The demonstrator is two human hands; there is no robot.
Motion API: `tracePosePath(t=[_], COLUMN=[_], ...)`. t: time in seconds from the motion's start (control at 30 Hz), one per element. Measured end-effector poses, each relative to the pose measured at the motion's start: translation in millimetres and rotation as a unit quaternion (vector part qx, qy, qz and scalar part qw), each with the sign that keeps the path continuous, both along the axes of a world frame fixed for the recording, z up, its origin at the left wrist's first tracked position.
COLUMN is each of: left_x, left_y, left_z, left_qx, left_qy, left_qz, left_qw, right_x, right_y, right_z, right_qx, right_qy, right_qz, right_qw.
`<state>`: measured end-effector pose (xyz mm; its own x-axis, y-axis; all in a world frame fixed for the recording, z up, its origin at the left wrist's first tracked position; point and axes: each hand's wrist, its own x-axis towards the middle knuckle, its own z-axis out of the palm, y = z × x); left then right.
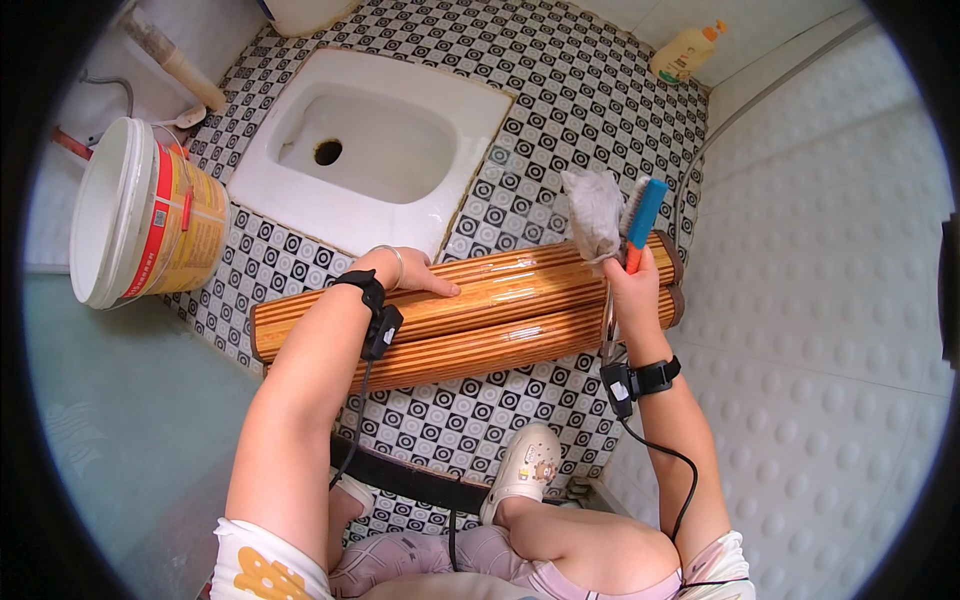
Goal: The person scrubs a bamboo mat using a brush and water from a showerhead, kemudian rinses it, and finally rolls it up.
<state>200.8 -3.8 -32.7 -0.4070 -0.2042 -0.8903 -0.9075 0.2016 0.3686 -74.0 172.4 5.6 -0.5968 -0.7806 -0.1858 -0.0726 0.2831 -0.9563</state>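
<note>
A folded bamboo mat (510, 281) with brown edging lies across the tiled floor in front of me, its glossy slats striped light and dark. My left hand (405, 271) grips its far edge, thumb on top and the other fingers partly hidden behind it. Over the mat's right end, my right hand (636, 289) holds a scrubbing brush (646, 214) with a blue head, white bristles and an orange handle. The same hand holds a metal rod (609, 322). A crumpled white cloth or bag (594, 210) sits at the rod's upper end, just left of the brush.
A white squat toilet (465, 150) is set into the floor beyond the mat. At left stands a tilted-looking plastic bucket (210, 217). A yellow pump bottle (686, 56) and a grey hose (739, 109) are along the right wall. A dark threshold (412, 476) crosses near my feet.
</note>
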Motion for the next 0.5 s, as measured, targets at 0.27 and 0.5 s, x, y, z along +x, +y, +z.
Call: tracePosePath(t=[0.27, 0.5], left_x=[-10.8, -8.5], left_y=[1.3, 10.7], left_z=[24.4, 13.2], left_qx=[-0.302, -0.678], left_qy=[0.044, 0.198], left_qz=[0.002, 0.109], left_qw=[0.952, 0.700], right_x=[2.3, 6.2], right_y=[0.0, -3.3], right_z=[-2.7, -8.6], right_qx=[-0.002, -0.017], right_qy=[0.021, 0.026], right_qz=[0.000, 0.009], right_qw=[1.000, 0.999])
